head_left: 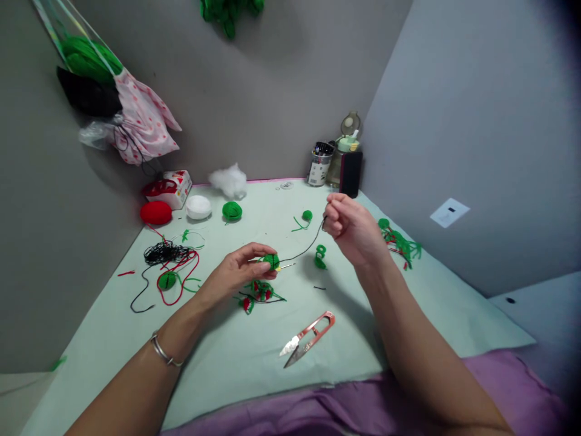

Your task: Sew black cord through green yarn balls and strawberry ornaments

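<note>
Between its thumb and fingers, my left hand point(247, 264) holds a small green crocheted piece point(271, 261) over the middle of the table. A thin metal tool point(287, 266) sticks out to the right of that piece. From the piece a dark yarn strand point(305, 252) curves up to my right hand point(342, 221), which is raised and closed on the strand. Below my left hand lie red and green crocheted pieces point(247, 304). Thread snips point(312, 339) with orange handles rest nearer the table's front edge. A green curled piece point(320, 257) lies between the hands.
Tangled black yarn point(166, 253), a red yarn ball point(155, 212), a white ball point(198, 208) and a green ball point(232, 211) are at left. Stuffing point(229, 180), a pen cup point(319, 169) and a phone point(351, 174) stand behind. Green-red pieces point(399, 243) lie right.
</note>
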The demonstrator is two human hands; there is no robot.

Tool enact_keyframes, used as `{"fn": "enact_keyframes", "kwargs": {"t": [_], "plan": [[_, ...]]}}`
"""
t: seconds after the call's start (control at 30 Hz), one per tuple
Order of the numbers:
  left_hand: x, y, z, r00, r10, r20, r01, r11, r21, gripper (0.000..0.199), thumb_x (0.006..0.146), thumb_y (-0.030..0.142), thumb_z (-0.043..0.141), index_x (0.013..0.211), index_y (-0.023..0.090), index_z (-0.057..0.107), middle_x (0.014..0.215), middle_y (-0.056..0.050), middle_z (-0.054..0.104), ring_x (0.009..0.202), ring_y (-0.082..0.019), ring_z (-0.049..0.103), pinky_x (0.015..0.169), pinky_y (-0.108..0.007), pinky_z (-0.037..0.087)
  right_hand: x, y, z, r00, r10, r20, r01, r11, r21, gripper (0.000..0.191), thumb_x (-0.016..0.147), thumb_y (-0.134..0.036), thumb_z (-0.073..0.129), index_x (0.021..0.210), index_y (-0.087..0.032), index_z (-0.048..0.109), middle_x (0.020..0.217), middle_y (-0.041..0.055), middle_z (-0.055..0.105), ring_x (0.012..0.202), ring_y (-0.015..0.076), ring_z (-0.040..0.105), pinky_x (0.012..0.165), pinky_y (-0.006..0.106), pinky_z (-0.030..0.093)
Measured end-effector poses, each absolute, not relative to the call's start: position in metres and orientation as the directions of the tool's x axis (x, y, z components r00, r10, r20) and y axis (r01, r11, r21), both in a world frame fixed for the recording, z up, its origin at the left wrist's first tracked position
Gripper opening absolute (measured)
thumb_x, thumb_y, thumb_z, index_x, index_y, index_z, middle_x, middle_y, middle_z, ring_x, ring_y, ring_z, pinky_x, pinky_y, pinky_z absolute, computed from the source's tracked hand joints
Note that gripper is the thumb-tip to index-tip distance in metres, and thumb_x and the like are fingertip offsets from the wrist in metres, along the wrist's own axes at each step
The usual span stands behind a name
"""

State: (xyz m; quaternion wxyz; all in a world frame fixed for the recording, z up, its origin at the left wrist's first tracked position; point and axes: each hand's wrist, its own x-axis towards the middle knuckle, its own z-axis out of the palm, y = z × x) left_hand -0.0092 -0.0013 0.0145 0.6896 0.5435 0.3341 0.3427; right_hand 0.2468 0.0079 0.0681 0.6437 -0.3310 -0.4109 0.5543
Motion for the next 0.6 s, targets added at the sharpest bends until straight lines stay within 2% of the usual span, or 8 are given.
{"fn": "enact_keyframes", "kwargs": {"t": [0.07, 0.13, 0.23, 0.3, 0.37, 0.43, 0.6], "plan": [[-0.010, 0.000, 0.016, 0.502, 0.863, -0.054, -0.187, 0.169, 0.968, 0.026, 0.083, 0.037, 0.075, 0.105, 0.023, 0.070, 0.110, -0.006, 0.070, 0.092, -0.020, 0.071, 0.095, -0.039, 0.052, 0.232, 0.000, 0.065, -0.011, 0.981, 0.195, -0.295, 0.183, -0.938, 0.015, 0.082, -0.028, 0.071, 0.091, -0.020, 0.061, 0.062, -0.0063, 0.047, 0.049, 0.0059, 0.037, 0.045, 0.019, 0.030], [-0.011, 0.000, 0.019, 0.467, 0.884, -0.030, -0.247, 0.163, 0.955, 0.024, 0.083, 0.036, 0.076, 0.102, 0.022, 0.070, 0.108, -0.005, 0.071, 0.091, -0.019, 0.070, 0.097, -0.039, 0.052, 0.218, -0.007, 0.059, -0.074, 0.969, 0.237, -0.083, 0.231, -0.969, 0.016, 0.085, -0.033, 0.069, 0.093, -0.020, 0.063, 0.062, -0.0059, 0.046, 0.052, 0.0081, 0.039, 0.049, 0.022, 0.031], [-0.010, 0.000, 0.021, 0.400, 0.917, -0.006, -0.286, 0.131, 0.949, 0.026, 0.080, 0.032, 0.079, 0.103, 0.022, 0.070, 0.102, -0.003, 0.070, 0.091, -0.017, 0.068, 0.096, -0.037, 0.053, 0.200, -0.013, 0.048, -0.196, 0.940, 0.277, 0.229, 0.319, -0.920, 0.016, 0.087, -0.033, 0.067, 0.097, -0.019, 0.066, 0.062, -0.0060, 0.045, 0.056, 0.0096, 0.040, 0.055, 0.025, 0.034], [-0.010, 0.001, 0.019, 0.372, 0.928, -0.001, -0.276, 0.112, 0.955, 0.030, 0.079, 0.031, 0.080, 0.106, 0.021, 0.070, 0.102, -0.003, 0.069, 0.093, -0.017, 0.068, 0.095, -0.036, 0.053, 0.191, -0.016, 0.041, -0.246, 0.925, 0.289, 0.349, 0.363, -0.864, 0.012, 0.087, -0.029, 0.067, 0.095, -0.019, 0.066, 0.062, -0.0061, 0.047, 0.056, 0.0095, 0.040, 0.057, 0.025, 0.034], [-0.009, 0.002, 0.015, 0.364, 0.932, 0.002, -0.257, 0.098, 0.962, 0.033, 0.078, 0.031, 0.081, 0.107, 0.021, 0.070, 0.101, -0.004, 0.069, 0.094, -0.018, 0.068, 0.094, -0.036, 0.052, 0.186, -0.017, 0.036, -0.244, 0.913, 0.327, 0.417, 0.403, -0.814, 0.006, 0.088, -0.025, 0.064, 0.088, -0.019, 0.066, 0.062, -0.0049, 0.050, 0.057, 0.0094, 0.041, 0.058, 0.025, 0.034], [-0.010, 0.004, 0.012, 0.343, 0.939, 0.023, -0.241, 0.064, 0.969, 0.033, 0.076, 0.030, 0.082, 0.106, 0.020, 0.070, 0.099, -0.003, 0.070, 0.092, -0.018, 0.068, 0.094, -0.034, 0.050, 0.183, -0.020, 0.036, -0.232, 0.904, 0.360, 0.433, 0.428, -0.793, 0.008, 0.088, -0.022, 0.062, 0.081, -0.018, 0.065, 0.065, -0.0032, 0.054, 0.057, 0.0095, 0.042, 0.058, 0.025, 0.034], [-0.011, 0.005, 0.013, 0.311, 0.948, 0.073, -0.249, 0.007, 0.969, 0.032, 0.076, 0.027, 0.083, 0.105, 0.021, 0.070, 0.093, -0.001, 0.071, 0.090, -0.015, 0.066, 0.092, -0.029, 0.048, 0.182, -0.025, 0.043, -0.325, 0.914, 0.243, 0.280, 0.339, -0.898, 0.012, 0.092, -0.026, 0.057, 0.084, -0.018, 0.063, 0.068, -0.0025, 0.054, 0.060, 0.0097, 0.045, 0.056, 0.024, 0.037]]}}
